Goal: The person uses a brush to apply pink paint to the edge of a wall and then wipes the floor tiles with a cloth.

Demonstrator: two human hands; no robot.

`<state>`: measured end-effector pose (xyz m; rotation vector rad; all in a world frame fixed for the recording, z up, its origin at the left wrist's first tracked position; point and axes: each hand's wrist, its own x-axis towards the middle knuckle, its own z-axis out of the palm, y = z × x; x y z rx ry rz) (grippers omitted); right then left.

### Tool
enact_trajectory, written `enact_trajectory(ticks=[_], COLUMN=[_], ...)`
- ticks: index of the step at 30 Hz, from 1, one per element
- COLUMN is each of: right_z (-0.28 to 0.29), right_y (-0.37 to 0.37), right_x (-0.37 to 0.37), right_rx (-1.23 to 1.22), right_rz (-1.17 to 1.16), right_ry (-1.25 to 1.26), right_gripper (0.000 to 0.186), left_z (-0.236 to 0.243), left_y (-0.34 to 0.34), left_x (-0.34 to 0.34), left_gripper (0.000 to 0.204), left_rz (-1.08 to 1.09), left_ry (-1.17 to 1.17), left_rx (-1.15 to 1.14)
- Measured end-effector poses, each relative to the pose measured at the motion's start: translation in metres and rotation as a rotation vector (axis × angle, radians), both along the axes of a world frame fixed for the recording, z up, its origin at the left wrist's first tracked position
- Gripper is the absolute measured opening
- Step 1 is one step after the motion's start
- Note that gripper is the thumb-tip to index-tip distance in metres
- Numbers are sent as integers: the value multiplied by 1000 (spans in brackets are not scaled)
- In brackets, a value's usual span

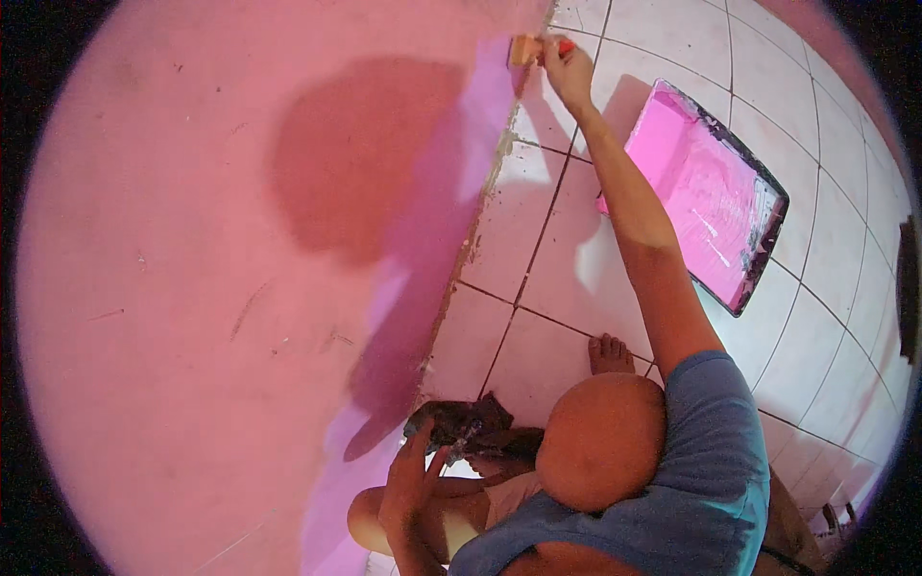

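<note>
My right hand (569, 72) is stretched far forward and closed round a paintbrush (524, 51) with a red handle. The brush's bristles touch the foot of the salmon-pink wall (192, 192), where a band of lighter pink-violet paint (384, 278) runs along the floor line. Close to my body, my left hand (411, 480) grips a dark, crumpled cloth (451, 422) beside the wall. Right of my right forearm lies a black paint tray (778, 182), its inside coated with bright pink paint (706, 206).
White floor tiles (538, 250) with dark grout lines meet the wall along a rough, paint-spotted edge. My bare foot (611, 353) and bent knee (605, 442) are between my arms. A dark object (907, 288) stands at the far right rim.
</note>
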<state>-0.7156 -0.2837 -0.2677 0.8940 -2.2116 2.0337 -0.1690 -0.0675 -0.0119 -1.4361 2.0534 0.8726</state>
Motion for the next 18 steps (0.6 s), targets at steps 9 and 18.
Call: enact_trajectory(ticks=[9, 18], right_z=[17, -10], right_y=[16, -18], right_x=[-23, -13], right_rx=[-347, 167], right_rz=[-3, -111], right_ry=[-363, 148], right_gripper=[40, 40], left_z=[10, 5], left_y=[0, 1], left_x=[-9, -5], left_gripper=[53, 52], left_rz=[34, 87], left_ry=[7, -24], left_rx=[34, 50])
